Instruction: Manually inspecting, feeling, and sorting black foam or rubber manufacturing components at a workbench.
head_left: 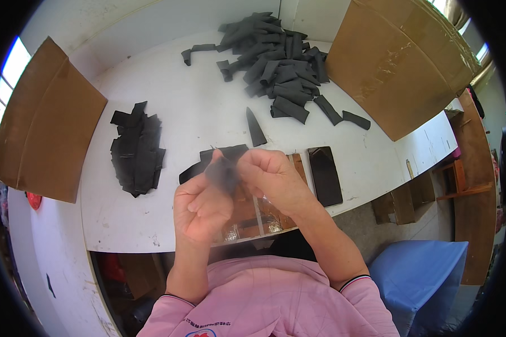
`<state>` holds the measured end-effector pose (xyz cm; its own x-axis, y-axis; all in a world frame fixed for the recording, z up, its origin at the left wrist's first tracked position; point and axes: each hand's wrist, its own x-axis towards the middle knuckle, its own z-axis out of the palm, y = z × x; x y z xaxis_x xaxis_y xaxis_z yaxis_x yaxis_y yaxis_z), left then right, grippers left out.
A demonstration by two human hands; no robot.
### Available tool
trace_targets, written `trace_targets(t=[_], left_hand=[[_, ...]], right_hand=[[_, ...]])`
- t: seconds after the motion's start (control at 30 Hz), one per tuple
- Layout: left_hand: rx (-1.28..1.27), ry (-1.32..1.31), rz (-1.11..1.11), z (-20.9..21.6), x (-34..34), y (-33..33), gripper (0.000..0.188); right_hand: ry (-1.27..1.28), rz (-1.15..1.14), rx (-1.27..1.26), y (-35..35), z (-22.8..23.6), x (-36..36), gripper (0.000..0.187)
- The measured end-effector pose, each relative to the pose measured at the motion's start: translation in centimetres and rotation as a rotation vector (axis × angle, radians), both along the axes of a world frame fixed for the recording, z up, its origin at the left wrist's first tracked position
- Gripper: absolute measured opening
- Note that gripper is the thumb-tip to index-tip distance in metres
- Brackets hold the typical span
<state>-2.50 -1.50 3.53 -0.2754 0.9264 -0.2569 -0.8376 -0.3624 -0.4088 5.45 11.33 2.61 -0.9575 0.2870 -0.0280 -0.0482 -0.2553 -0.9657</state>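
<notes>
Over the table's front part, my left hand (pixel 199 208) is closed round a small dark grey piece of fabric (pixel 223 175), blurred by motion. My right hand (pixel 270 177) pinches at the right edge of that piece, its fingertips pressed together; whether they hold anything else is hidden. A thin tip pokes up above my left fingers, too small to name. Just beyond my hands lie more flat dark pieces (pixel 230 150). Farther off, a narrow pointed dark piece (pixel 255 129) rests on the white table (pixel 191 101).
Rolled dark pieces (pixel 281 67) form a big pile at the back, flat ones (pixel 138 149) a stack at left. Cardboard boxes (pixel 50 123) (pixel 399 62) flank the table. A black phone (pixel 325 176) lies right of a brown taped board (pixel 247 210). A blue bin (pixel 416 275) stands at lower right.
</notes>
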Motion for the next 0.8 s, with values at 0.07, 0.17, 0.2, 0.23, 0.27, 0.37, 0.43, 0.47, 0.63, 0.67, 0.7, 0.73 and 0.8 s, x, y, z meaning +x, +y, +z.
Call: trace_targets(t=[0.07, 0.17, 0.2, 0.23, 0.27, 0.37, 0.43, 0.47, 0.63, 0.67, 0.7, 0.73, 0.8], left_hand=[[-0.034, 0.073, -0.072, -2.9, -0.3, -0.3, 0.022], [-0.232, 0.249, -0.124, -3.3, 1.3, -0.6, 0.013], [-0.326, 0.396, -0.08, -3.2, 2.2, -0.8, 0.011], [-0.324, 0.329, -0.078, -3.1, 2.6, -0.9, 0.01], [-0.321, 0.34, -0.084, -2.8, 2.8, -1.0, 0.01], [-0.353, 0.672, 0.01, -0.3, 3.9, -0.8, 0.025], [-0.402, 0.833, 0.054, 0.6, 4.8, -0.5, 0.024], [-0.453, 0.992, 0.1, 0.8, 5.2, -0.4, 0.023], [-0.57, 0.981, 0.065, -2.8, 5.3, -0.2, 0.019], [-0.578, 0.937, 0.001, -4.1, 4.8, -0.5, 0.015], [-0.543, 0.982, -0.013, -5.1, 4.2, -0.9, 0.017], [-0.551, 0.97, -0.009, -5.0, 4.2, -1.0, 0.017], [-0.919, 1.414, 0.16, -4.4, 3.6, -0.5, 0.028]], right_hand=[[-0.056, 0.004, -0.203, -0.2, -2.9, 0.4, 0.017], [-0.057, -0.085, -0.283, -1.1, -4.0, 1.3, 0.016], [-0.054, -0.137, -0.237, -1.3, -4.0, 1.3, 0.016], [-0.044, -0.143, -0.237, -1.1, -3.9, 1.2, 0.016], [-0.062, -0.103, -0.231, -0.8, -3.9, 1.2, 0.016], [-0.03, -0.019, -0.224, -0.1, -2.5, 1.1, 0.016], [0.016, 0.026, -0.222, 0.1, -1.8, 1.0, 0.016], [0.079, 0.025, -0.181, 0.1, -1.7, 1.0, 0.016], [-0.06, -0.035, -0.171, -0.4, -5.2, 1.9, 0.018], [-0.062, -0.029, -0.167, -0.6, -5.8, 2.0, 0.018], [-0.088, -0.065, -0.162, -0.8, -6.4, 2.1, 0.017], [-0.122, -0.099, -0.162, -1.2, -6.7, 2.1, 0.017], [-0.106, -0.122, -0.077, -0.9, -6.0, 1.9, 0.016]])
